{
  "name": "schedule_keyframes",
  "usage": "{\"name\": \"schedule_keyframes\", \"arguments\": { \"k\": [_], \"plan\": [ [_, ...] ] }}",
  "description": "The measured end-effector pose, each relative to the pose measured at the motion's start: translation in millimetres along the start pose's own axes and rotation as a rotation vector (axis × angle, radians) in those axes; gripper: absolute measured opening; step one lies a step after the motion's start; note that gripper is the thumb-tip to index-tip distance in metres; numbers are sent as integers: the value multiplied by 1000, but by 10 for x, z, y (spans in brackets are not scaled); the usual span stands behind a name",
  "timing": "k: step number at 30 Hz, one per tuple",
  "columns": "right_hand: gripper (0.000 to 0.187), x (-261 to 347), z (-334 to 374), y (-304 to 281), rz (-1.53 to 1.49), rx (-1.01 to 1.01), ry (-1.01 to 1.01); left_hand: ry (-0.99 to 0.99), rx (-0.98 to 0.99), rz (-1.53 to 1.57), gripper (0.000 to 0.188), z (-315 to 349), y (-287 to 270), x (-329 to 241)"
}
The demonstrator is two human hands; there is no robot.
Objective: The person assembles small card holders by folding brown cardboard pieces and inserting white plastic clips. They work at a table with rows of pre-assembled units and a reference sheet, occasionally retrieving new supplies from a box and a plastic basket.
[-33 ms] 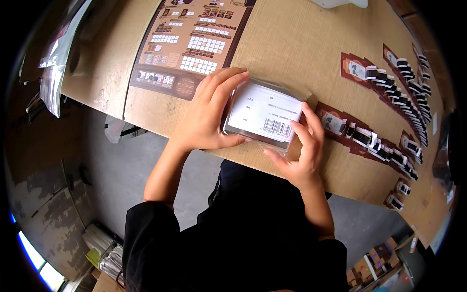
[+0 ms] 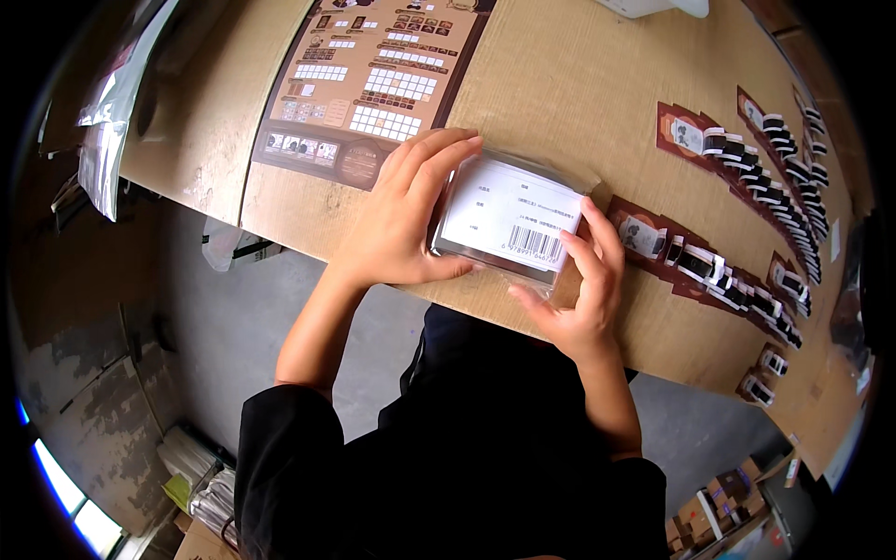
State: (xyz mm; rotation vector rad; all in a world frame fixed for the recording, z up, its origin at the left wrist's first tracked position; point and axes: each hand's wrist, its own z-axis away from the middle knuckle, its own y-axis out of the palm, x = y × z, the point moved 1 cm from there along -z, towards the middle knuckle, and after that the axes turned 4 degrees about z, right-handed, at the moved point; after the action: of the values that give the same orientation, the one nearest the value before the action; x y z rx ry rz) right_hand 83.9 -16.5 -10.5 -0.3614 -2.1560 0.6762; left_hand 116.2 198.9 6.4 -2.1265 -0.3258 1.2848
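Note:
A flat, boxy package [image 2: 509,210] in a clear plastic wrapper lies at the table's near edge, its white barcode label facing up. My left hand [image 2: 406,219] grips its left side, fingers over the far corner and thumb along the near edge. At the package's right end, my right hand [image 2: 588,289] has its fingertips on the label's edge and its thumb by the near corner, where loose clear film sticks out. The package's underside is hidden.
The wooden table [image 2: 551,93] carries a brown printed sheet [image 2: 373,84] at far left. On the right, overlapping rows of dark red cards [image 2: 681,131] with black-and-white bundles fan out. Clear plastic [image 2: 107,121] hangs at the left edge; cardboard boxes [image 2: 714,509] stand lower right.

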Motion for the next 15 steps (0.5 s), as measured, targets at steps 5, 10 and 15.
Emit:
{"name": "schedule_keyframes", "arguments": {
  "k": [5, 10, 15],
  "plan": [
    [56, 28, -9, -36, 70, -54, -49, 13, -11, -11, 89, -3, -6, -15],
    [29, 91, 45, -50, 265, -131, -216, 3, -10, -22, 89, -4, 1, -27],
    [20, 120, 56, -17, 263, -135, -266, 6, -21, -27, 88, 4, -2, -35]
  ]
}}
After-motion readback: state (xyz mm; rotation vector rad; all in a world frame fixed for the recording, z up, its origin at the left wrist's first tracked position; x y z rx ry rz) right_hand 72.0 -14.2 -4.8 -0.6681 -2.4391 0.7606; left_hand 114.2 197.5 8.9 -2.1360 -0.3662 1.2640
